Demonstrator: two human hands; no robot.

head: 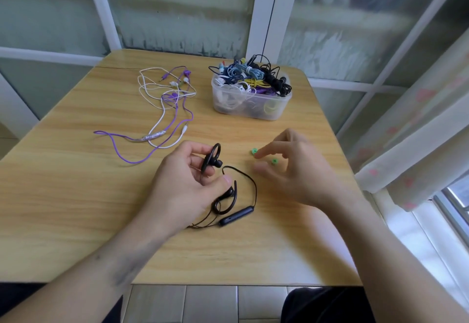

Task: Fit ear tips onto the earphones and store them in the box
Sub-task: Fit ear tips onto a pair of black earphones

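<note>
Earphones (212, 161), black, sit pinched in your left hand (182, 183) above the table (76, 195). Your right hand (291, 170), fingers apart, nears two green ear tips (254, 151); pinch one gently, hole facing the nozzle.

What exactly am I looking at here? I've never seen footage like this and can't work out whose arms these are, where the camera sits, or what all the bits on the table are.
There is no machine here. The single picture comes from a camera worn on a person's head, looking forward and down, so the two arms are the wearer's own. The left hand holds a black earphone by its ear hook; the rest of that set, with its cable and remote, lies on the wooden table. The right hand is open, its fingers reaching toward two small green ear tips lying on the table. Farther back stands a clear plastic box piled with coiled earphones, and to its left lie loose purple and white earphones.
</note>
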